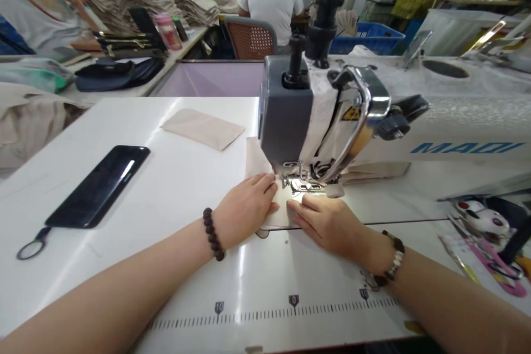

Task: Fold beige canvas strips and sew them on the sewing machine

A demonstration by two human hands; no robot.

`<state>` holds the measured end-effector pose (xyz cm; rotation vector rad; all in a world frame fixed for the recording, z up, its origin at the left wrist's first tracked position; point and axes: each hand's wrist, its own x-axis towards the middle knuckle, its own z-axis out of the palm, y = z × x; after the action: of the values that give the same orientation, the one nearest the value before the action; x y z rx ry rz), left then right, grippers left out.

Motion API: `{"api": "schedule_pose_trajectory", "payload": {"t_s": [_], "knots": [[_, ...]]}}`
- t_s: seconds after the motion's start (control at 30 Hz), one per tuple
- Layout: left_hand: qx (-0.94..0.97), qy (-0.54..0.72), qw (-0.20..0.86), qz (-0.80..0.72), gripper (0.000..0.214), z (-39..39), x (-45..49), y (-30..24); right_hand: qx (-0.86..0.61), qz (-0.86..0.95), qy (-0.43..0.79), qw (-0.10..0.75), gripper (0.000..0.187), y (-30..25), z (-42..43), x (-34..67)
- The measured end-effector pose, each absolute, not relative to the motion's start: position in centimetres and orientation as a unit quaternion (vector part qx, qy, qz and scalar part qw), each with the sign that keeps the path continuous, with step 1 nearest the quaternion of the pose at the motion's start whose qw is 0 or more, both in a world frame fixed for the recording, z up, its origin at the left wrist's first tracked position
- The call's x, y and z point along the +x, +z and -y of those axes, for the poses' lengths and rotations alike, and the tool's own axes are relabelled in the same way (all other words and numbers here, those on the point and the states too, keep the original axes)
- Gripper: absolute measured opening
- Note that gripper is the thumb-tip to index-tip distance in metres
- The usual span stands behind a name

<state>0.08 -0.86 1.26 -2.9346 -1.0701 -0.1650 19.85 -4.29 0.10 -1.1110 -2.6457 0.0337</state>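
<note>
Cloth strip [254,159], long axis front-to-back.

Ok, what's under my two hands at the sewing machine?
A beige fabric piece lies flat on the table under the left hand and right hand, its edge reaching the presser foot. The part beneath the palms is covered, so any seam cannot be seen.
</note>
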Motion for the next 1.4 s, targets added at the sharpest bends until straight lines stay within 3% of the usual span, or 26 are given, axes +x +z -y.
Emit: {"api": "schedule_pose_trajectory", "payload": {"t_s": [0.73, 1.03, 1.4], "knots": [[-0.935, -0.079, -0.001, 0.346, 0.016, 0.0, 0.0, 0.9, -0.415, 0.897, -0.006, 0.149, 0.027, -0.2, 4.3, 19.3], [-0.973, -0.029, -0.061, 0.22, 0.019, 1.6, -0.3, 1.9, -0.319, 0.93, 0.0, 0.181, 0.032, -0.4, 4.4, 20.1], [-0.958, -0.074, -0.065, 0.271, 0.022, -0.3, 0.1, 0.7, -0.436, 0.889, 0.016, 0.136, 0.03, -0.3, 4.1, 19.3]]}}
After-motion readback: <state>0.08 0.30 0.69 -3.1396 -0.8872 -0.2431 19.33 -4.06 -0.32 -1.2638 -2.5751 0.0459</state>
